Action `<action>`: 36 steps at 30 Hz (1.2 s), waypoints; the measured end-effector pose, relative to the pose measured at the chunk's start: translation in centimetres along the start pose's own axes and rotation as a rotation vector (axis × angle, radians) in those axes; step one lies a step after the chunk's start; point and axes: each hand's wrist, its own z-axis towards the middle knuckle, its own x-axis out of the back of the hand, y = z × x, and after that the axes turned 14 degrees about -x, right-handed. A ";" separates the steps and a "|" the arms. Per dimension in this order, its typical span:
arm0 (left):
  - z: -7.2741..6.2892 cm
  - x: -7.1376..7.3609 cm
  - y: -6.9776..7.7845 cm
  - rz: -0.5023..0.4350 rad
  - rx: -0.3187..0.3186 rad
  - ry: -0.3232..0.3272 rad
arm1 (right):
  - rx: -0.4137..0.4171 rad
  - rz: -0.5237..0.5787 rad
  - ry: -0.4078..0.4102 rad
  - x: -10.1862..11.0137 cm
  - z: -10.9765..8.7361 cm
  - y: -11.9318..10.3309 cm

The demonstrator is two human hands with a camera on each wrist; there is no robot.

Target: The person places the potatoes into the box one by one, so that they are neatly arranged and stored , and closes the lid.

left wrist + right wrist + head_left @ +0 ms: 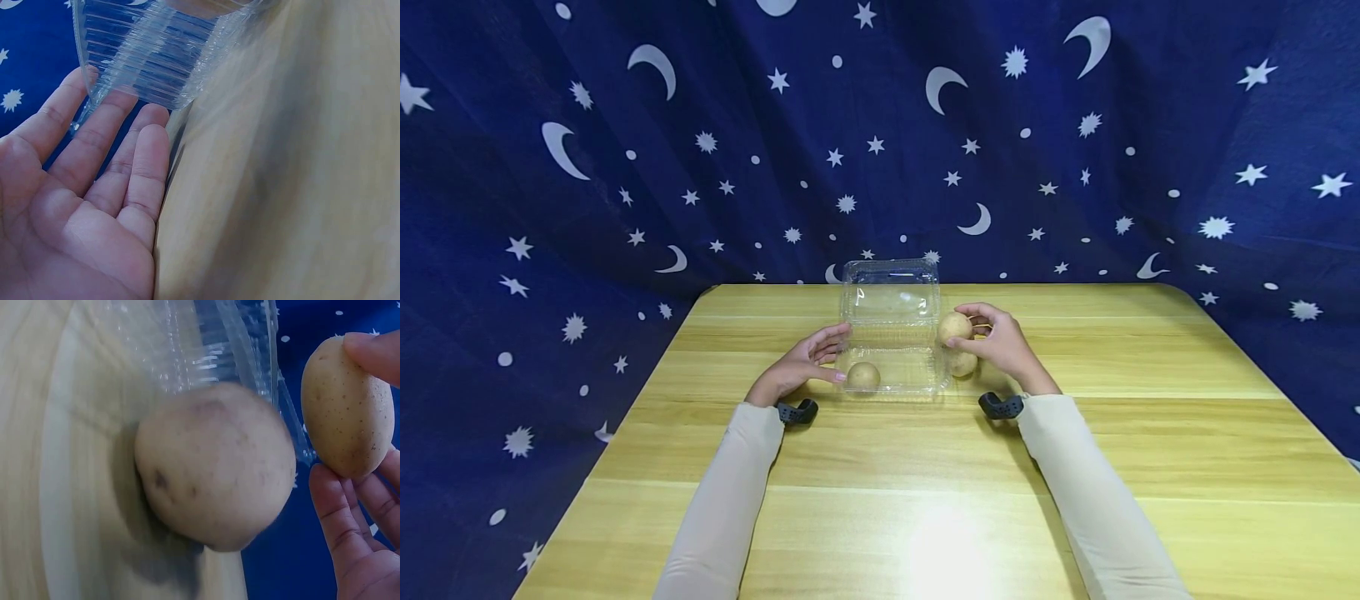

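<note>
A clear plastic clamshell box (895, 360) stands on the table with its lid (891, 292) raised at the back. One potato (863, 377) lies in its front left corner. My left hand (805, 362) is at the box's left side, fingers extended, fingertips right at the ribbed plastic wall (144, 56). Between thumb and fingers my right hand (1003, 346) pinches a second potato (347, 406), held up beside the box's right edge. Below it, a third potato (215, 465) rests on the table close to the box, partly hidden in the head view by the held one.
The wooden table (850, 500) extends toward me and to both sides. Behind it hangs a dark blue curtain (880, 125) with white moons and stars, close behind the raised lid. Each wrist wears a black strap device (1000, 406).
</note>
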 end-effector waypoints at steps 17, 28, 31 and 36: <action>0.0 0.2 -0.2 0.016 0.000 -0.005 | 0.027 -0.045 -0.019 -2.2 -0.2 -1.3; 0.1 0.2 -0.3 0.004 -0.006 -0.003 | -0.027 0.019 -0.019 -3.5 -0.2 -2.0; 0.1 0.3 -0.4 0.006 -0.005 -0.002 | -0.035 0.019 -0.016 -3.9 -0.2 -2.2; 0.0 0.2 -0.4 0.010 -0.005 -0.004 | -0.026 0.012 -0.010 -4.5 -0.3 -2.5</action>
